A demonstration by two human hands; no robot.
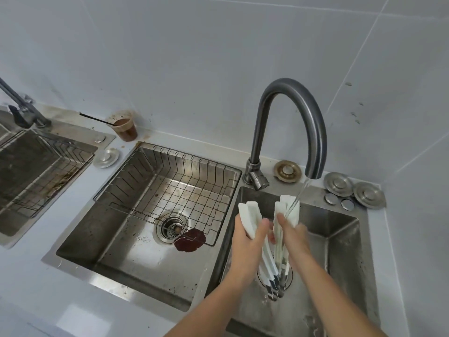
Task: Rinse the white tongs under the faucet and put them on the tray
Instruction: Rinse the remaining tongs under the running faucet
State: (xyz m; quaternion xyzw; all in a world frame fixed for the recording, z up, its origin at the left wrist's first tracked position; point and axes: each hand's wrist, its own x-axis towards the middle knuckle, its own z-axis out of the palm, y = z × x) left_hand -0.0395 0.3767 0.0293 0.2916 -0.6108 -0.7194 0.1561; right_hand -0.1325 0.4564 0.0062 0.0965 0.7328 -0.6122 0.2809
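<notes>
The white tongs (269,259) stand spread open over the small right sink basin (340,251), hinge end down near the drain. My left hand (247,242) grips the left white tip. My right hand (295,237) holds the right tip, thumb across it. Water runs from the curved grey faucet (313,132) onto the right tip (289,207). A wire rack tray (170,188) sits in the larger middle sink.
A dark red scrap (190,240) lies by the middle sink's drain (171,227). A plastic cup of brown liquid (125,128) with a black straw stands at the wall. Metal drain plugs (352,190) lie right of the faucet. Another sink with a rack (36,171) is at left.
</notes>
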